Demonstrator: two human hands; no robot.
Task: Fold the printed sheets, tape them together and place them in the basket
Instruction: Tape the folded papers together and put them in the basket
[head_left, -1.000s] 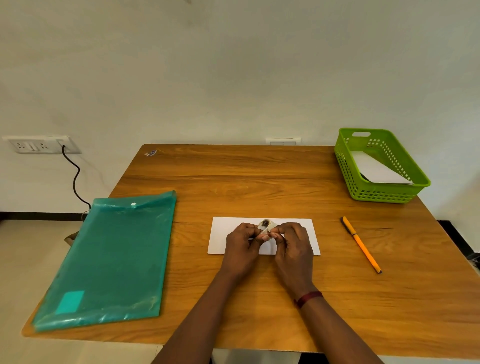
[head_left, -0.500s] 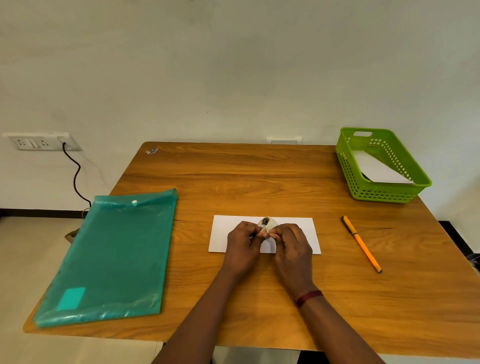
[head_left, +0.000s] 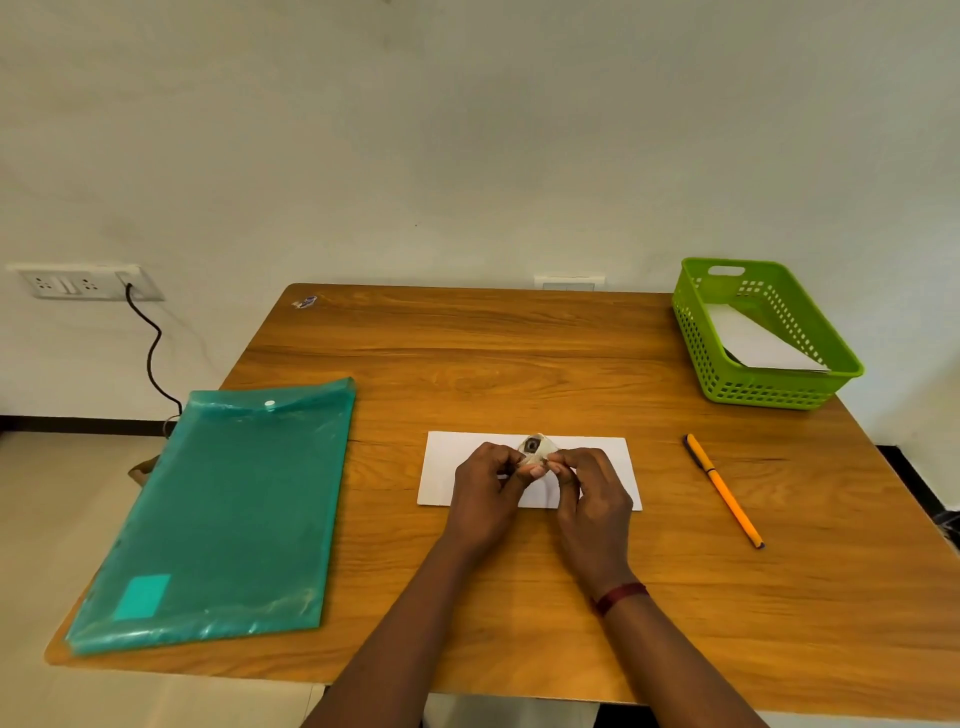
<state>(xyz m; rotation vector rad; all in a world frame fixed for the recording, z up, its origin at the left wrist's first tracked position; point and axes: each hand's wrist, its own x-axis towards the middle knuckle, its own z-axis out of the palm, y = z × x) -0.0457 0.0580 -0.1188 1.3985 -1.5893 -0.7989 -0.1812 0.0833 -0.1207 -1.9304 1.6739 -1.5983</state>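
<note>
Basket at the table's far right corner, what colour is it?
The basket is lime green, clearest in head view.

A single wide-angle view, worn on the head, looks forward and down from over the near edge of the table (head_left: 519, 353). The whole top shows, with its far edge against the wall (head_left: 467, 156). The left hand (head_left: 485, 493) and right hand (head_left: 592, 499) lie close below, mid-frame.

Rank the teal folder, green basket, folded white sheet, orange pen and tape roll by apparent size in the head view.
1. teal folder
2. green basket
3. folded white sheet, partly hidden, so nearly level with the basket
4. orange pen
5. tape roll, mostly covered
</note>
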